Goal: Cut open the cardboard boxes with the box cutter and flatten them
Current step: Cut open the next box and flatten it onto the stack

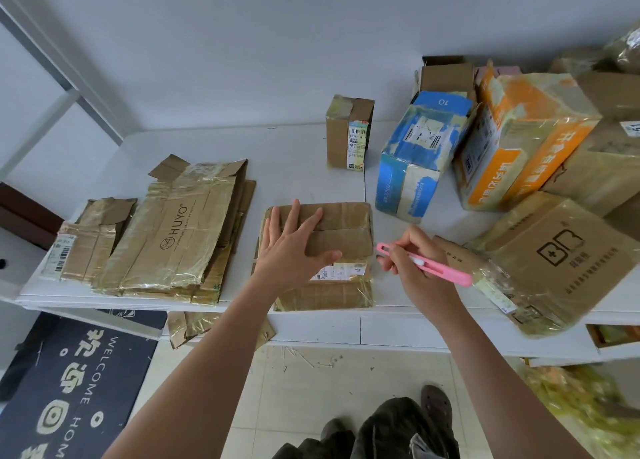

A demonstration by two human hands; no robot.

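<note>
Now the left hand [291, 250] presses flat, fingers spread, on the taped cardboard box [322, 257] near the tabletop [294, 153] edge; the right hand [419, 268] grips the pink box cutter [426, 264] beside it. Flattening seems underway; remaining tape likely needs slicing.

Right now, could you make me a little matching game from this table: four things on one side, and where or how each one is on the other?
Things:
1. pink box cutter
2. HUYO box
3. small upright box
4. blue box

States:
A. flattened, on the pile at the left
B. held in the right hand
C. leaning on the orange box
D. standing alone near the wall

Pairs: 1-B, 2-A, 3-D, 4-C
</note>
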